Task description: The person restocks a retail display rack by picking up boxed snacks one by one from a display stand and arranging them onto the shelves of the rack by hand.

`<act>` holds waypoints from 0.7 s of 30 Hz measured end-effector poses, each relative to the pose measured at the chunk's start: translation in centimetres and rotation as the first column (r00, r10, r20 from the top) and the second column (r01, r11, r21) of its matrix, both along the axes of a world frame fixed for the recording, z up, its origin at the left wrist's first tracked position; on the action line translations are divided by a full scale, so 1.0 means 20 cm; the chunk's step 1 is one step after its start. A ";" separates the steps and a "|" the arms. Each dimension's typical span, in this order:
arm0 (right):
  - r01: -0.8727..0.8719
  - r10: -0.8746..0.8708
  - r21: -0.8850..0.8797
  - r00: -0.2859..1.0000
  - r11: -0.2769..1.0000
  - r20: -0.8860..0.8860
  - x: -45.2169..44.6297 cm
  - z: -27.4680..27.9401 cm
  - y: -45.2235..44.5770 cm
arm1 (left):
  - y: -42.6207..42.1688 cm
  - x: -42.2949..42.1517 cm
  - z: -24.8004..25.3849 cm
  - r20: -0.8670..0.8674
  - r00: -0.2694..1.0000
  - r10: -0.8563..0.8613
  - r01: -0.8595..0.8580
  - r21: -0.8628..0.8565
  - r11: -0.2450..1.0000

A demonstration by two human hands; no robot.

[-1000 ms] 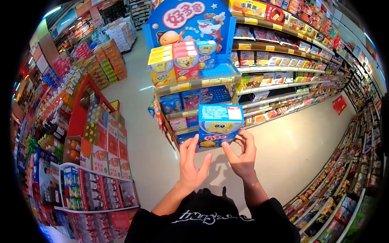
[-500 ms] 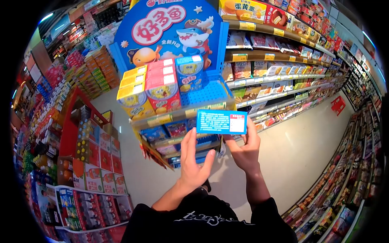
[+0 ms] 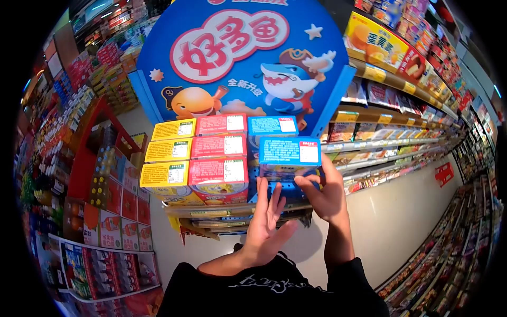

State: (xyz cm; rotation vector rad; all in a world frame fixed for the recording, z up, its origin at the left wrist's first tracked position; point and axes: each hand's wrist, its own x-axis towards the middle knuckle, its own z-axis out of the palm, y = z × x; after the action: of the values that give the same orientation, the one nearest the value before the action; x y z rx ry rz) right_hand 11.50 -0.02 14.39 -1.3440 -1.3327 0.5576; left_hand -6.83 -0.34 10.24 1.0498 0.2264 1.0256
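Observation:
A blue box [image 3: 289,153] with a white label on its top is over the right part of the display's top shelf, in front of another blue box [image 3: 271,126]. My right hand [image 3: 328,193] grips its right side, thumb toward the front. Below the box's left front corner, my left hand [image 3: 268,224] has its fingers stretched out and apart, holding nothing. Left of the boxes are a row of red boxes [image 3: 217,169] and a row of yellow boxes [image 3: 165,174]. Some blue perforated shelf surface [image 3: 290,191] shows beneath the held box.
A tall blue display board [image 3: 237,63] rises behind the boxes. Stocked shelves [image 3: 401,84] run along the right. On the left stand a red rack [image 3: 79,174] and stacked cartons [image 3: 110,232]. A red basket [image 3: 443,174] is on the floor farther right.
The display has come much closer. The blue box, in my right hand, has moved from in front of the display to over its top shelf, beside the red boxes. My left hand has turned, fingers still spread.

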 end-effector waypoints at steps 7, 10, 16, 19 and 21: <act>0.022 -0.009 -0.087 0.988 0.996 0.154 -0.01 -0.02 0.12 | 0.04 0.00 0.02 0.119 0.993 0.015 0.013 -0.229 0.973; 0.010 0.013 -0.120 0.982 0.993 0.189 -0.01 -0.01 0.13 | 0.03 -0.01 0.03 0.124 0.992 0.030 0.001 -0.245 0.970; 0.071 -0.031 -0.131 0.958 0.989 0.284 -0.06 -0.04 0.16 | -0.03 -0.02 0.03 0.094 0.994 0.047 -0.026 -0.211 0.977; 0.009 0.010 -0.080 0.971 0.997 0.239 -0.05 -0.05 0.17 | -0.10 -0.07 0.08 0.022 0.999 0.040 -0.038 -0.077 0.996; 0.046 -0.009 -0.097 0.939 0.994 0.345 -0.04 -0.05 0.16 | -0.17 -0.17 0.18 -0.067 0.994 0.084 -0.079 0.081 0.994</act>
State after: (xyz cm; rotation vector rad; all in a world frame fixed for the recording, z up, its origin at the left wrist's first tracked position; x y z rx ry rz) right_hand 10.70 3.12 13.43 -1.5965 -1.5807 0.3869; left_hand -10.31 -3.69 13.88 1.1568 0.2907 1.0789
